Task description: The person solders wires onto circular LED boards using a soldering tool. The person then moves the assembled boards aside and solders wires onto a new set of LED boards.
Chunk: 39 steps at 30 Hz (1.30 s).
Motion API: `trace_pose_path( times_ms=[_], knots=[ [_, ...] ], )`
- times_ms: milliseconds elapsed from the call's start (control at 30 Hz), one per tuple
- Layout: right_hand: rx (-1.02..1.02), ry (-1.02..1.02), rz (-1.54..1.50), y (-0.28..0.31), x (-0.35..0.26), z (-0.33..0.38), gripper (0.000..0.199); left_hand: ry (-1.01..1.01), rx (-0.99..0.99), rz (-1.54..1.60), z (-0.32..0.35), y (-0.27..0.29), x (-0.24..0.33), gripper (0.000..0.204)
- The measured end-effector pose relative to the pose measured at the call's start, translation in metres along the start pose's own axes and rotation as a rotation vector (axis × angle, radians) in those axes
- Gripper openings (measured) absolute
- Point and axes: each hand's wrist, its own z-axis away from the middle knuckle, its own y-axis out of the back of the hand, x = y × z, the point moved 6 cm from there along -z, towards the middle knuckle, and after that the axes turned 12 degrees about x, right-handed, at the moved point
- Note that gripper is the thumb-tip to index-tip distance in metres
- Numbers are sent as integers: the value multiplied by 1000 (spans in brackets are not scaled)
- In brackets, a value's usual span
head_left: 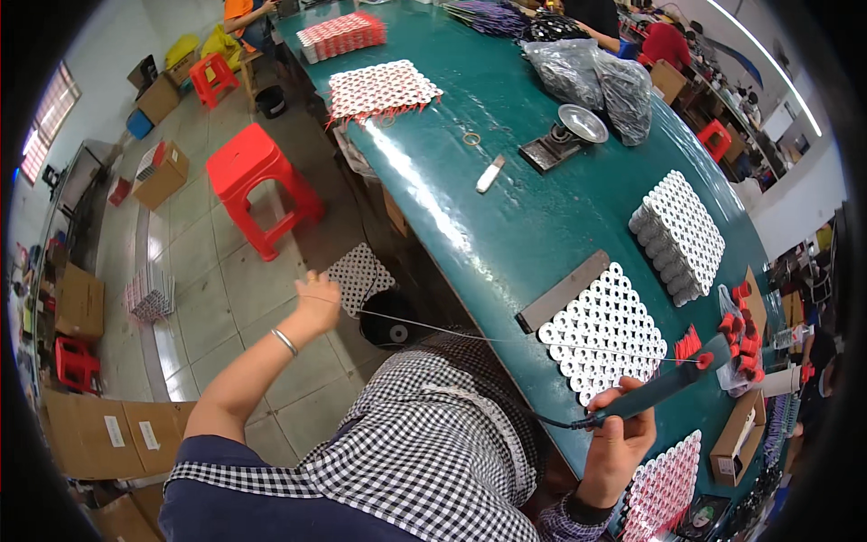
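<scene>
My right hand (623, 429) is wrapped round a dark green corded hand tool (650, 388), its cord trailing off the lower end. A thin grey wire (452, 327) runs from near this tool's red spot across the table edge to my left hand (319, 303). That hand is raised over the floor at my left, fingers curled and seemingly pinching the wire. Beneath the tool lies a white panel of round, holed pieces (601, 330) on the green table (479, 271). A dark flat bar (564, 291) lies along the panel's edge.
A stack of similar panels (682, 235) stands farther right; a red-tinged panel (664, 488) lies nearer me. Beyond are a small scale (564, 135), a white-handled blade (490, 173) and grey plastic bags (596, 86). A red stool (262, 185) stands on the floor. Other people work at the far end.
</scene>
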Motion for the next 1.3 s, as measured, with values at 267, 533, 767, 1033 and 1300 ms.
trace_pose_path(
  times_ms=[267,533,767,1033,1300],
  knots=[
    [-30,-10,61,-20,-8,1,58,-69,-305,-44,-38,17,-120,18],
    [-131,0,31,-51,-17,9,55,102,474,-238,-80,336,-253,13],
    [-235,-140,-61,-75,-21,30,46,190,677,-182,-105,396,-241,5],
    [-367,-199,6,-79,-21,51,45,-868,-585,-62,-63,-31,-3,38],
    [-408,-323,-65,-83,12,47,46,-305,-723,1240,-22,31,96,21]
  ],
)
